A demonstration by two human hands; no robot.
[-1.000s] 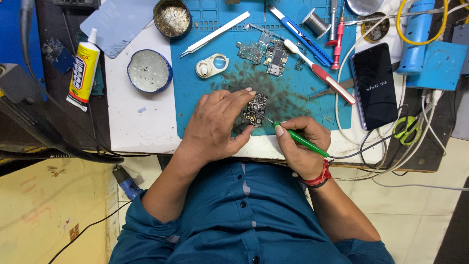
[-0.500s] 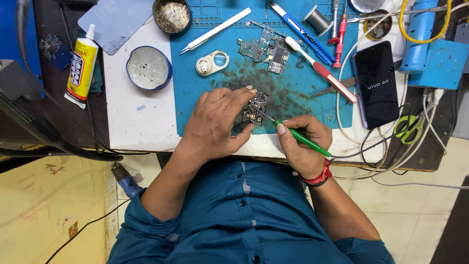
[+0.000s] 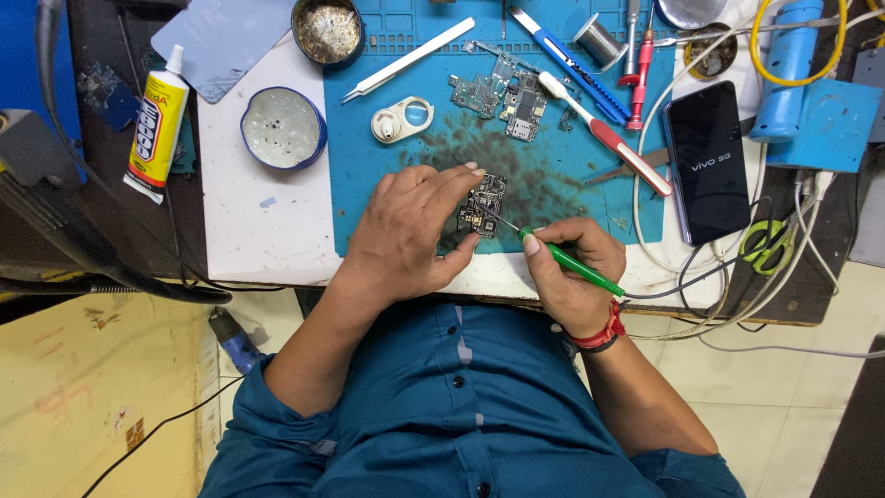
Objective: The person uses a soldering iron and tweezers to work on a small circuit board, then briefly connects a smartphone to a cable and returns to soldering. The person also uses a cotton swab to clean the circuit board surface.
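Left hand (image 3: 406,231) pinching circuit board (image 3: 482,205), right hand (image 3: 567,272) gripping green screwdriver (image 3: 570,265), yellow-labelled white glue tube (image 3: 157,127) far left.

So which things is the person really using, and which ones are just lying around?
In use:
left hand pinching the small circuit board
right hand holding the green screwdriver, its tip on that board

Just lying about:
glue tube
black phone
toothbrush
white tweezers
round tin lid
another circuit board
green scissors

yellow-labelled glue tube (image 3: 155,129) far left; dark phone screen (image 3: 707,161) right
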